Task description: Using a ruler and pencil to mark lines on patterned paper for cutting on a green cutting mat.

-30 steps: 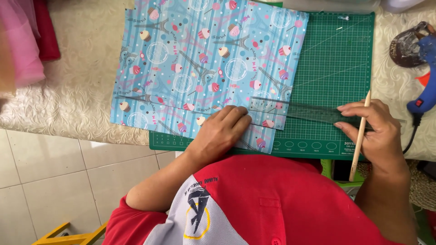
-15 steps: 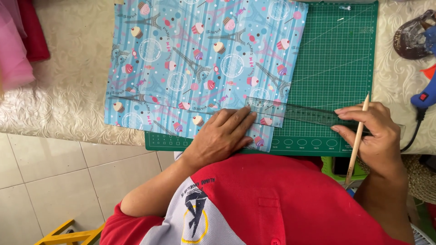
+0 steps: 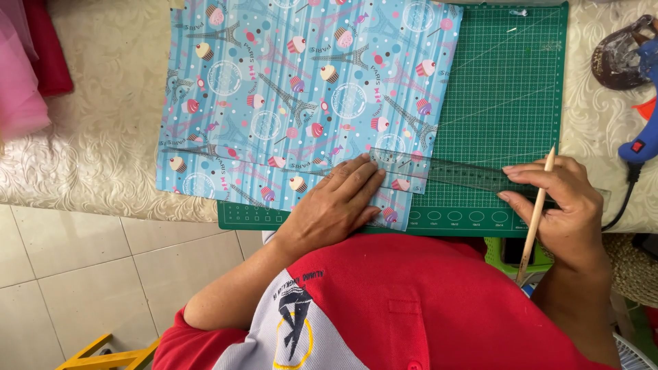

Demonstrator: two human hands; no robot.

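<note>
A sheet of blue patterned paper (image 3: 301, 89) with cupcakes and towers lies over the left part of a green cutting mat (image 3: 507, 89). A clear ruler (image 3: 452, 171) lies across the paper's lower right corner and the mat. My left hand (image 3: 339, 205) presses flat on the paper and on the ruler's left end. My right hand (image 3: 565, 205) holds a wooden pencil (image 3: 537, 212) upright, with its fingertips resting on the ruler's right part.
The table has a cream lace cloth (image 3: 89, 137). A blue glue gun (image 3: 641, 137) with its cord and a dark round object (image 3: 617, 62) lie at the right. Pink and red fabric (image 3: 27, 68) sits at the left edge. Tiled floor (image 3: 82, 274) lies below.
The view has shifted a little. My left hand has flattened out over the paper and ruler end. My right hand stays on the ruler with the pencil.
</note>
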